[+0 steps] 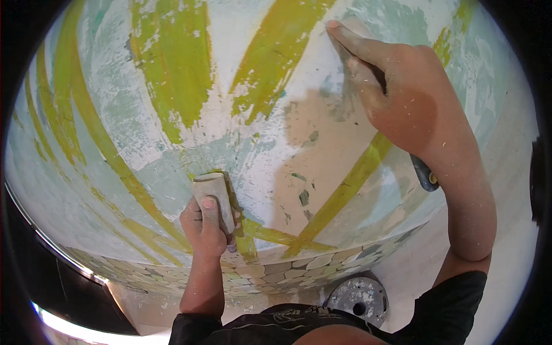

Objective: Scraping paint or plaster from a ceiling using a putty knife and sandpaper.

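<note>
My left hand (206, 227) is closed round a flat, rectangular, putty-coloured tool (214, 198), thumb pressed on its face. A small purplish end shows below the fingers; the tool's exact kind is unclear. Higher up at the right, my right hand (397, 80) grips a putty knife, with its dark handle end (425, 172) jutting out beneath the wrist. The index finger stretches forward along the tool toward the wall, and the blade is mostly hidden by the fingers. Both hands are against or close to a painted wall (247, 155) with yellow-green stripes over patchy white and pale green.
A stone-patterned band (287, 273) runs along the wall's foot. Near my body on the floor lies a round grey, white-speckled disc (359, 302) with a central hole. Dark panels (63, 282) with a bright edge stand at lower left. My right arm's shadow falls on the wall.
</note>
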The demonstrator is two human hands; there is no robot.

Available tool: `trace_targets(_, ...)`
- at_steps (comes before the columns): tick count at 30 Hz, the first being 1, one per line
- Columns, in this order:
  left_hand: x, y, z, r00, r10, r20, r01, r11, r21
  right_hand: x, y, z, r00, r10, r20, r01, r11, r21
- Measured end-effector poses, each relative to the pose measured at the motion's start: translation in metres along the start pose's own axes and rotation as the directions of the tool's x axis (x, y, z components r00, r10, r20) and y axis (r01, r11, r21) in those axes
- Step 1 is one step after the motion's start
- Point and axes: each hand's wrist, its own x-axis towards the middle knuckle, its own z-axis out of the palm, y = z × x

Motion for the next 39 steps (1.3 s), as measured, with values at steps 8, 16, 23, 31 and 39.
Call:
trace_targets(8, -0.004, -0.004, 0.000, 1.000, 0.004, -0.024, -0.005, 1.000, -0.029, -0.011, 0.012, 0.010, 1.000, -0.002, -0.029, 0.005, 0.992, 0.123)
trace_targets(16, -0.003, -0.007, 0.000, 0.999, 0.020, -0.027, -0.022, 0.998, -0.061, -0.025, 0.009, 0.011, 0.995, 0.080, 0.058, -0.089, 0.981, 0.172)
trace_targets(23, -0.003, -0.008, -0.004, 0.999, 0.038, -0.023, -0.039, 0.998, -0.049, -0.012, 0.005, 0.014, 0.998, -0.024, -0.064, 0.035, 0.986, 0.163)
trace_targets(31, -0.004, -0.011, -0.004, 1.000, 0.019, -0.013, -0.019, 0.999, -0.040, 0.008, 0.004, 0.015, 0.988, -0.077, -0.135, 0.094, 0.987, 0.128)
trace_targets(39, -0.005, -0.009, -0.008, 1.000, 0.004, 0.030, -0.003, 1.000, -0.022, -0.008, 0.001, 0.001, 0.992, 0.066, 0.105, -0.081, 0.986, 0.148)
